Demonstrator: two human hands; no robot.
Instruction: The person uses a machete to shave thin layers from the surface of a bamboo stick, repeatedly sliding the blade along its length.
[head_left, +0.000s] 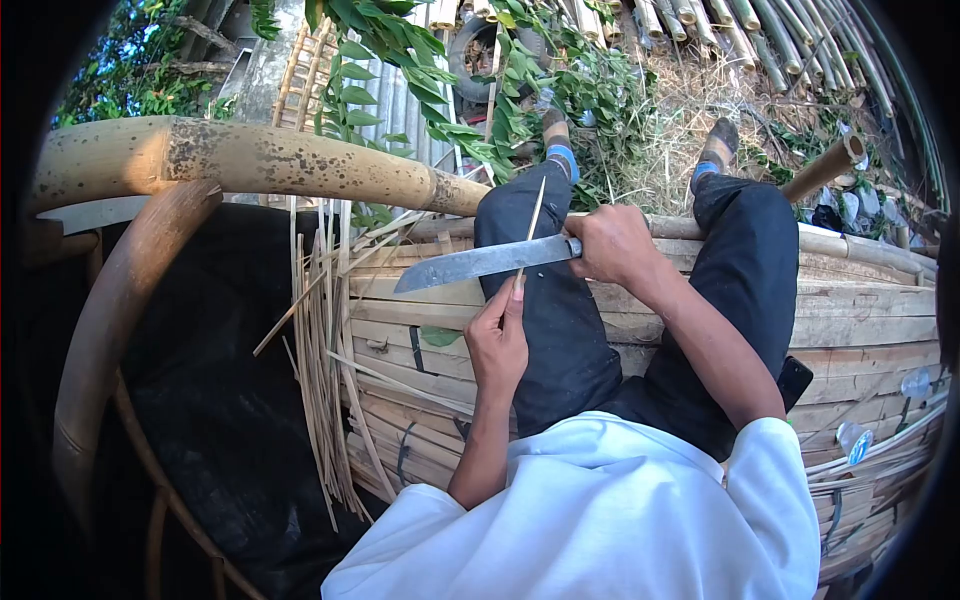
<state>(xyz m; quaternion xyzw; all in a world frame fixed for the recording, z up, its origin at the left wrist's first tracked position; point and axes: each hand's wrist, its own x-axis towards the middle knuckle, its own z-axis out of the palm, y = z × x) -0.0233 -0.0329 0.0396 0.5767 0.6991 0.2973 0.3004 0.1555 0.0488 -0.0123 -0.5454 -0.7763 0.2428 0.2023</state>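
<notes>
My right hand (617, 243) is closed round the handle of a large knife (480, 266), whose broad grey blade points left across my thigh. In my left hand (497, 335), thumb and fingers pinch the lower end of a thin bamboo strip (535, 222), which stands up and narrows to a point. The blade crosses the strip just above my left fingertips and seems to touch it. Left of that hand, many thin bamboo strips (325, 400) lie in a loose bundle over the edge of the slatted seat.
I sit on a seat of wooden slats (840, 330). A thick bamboo rail (300, 165) runs at the upper left, above black sheeting (220, 400). A phone (795, 382) and a plastic cup (853, 440) lie at the right. Bamboo poles (790, 40) and a tyre (475, 60) are beyond my feet.
</notes>
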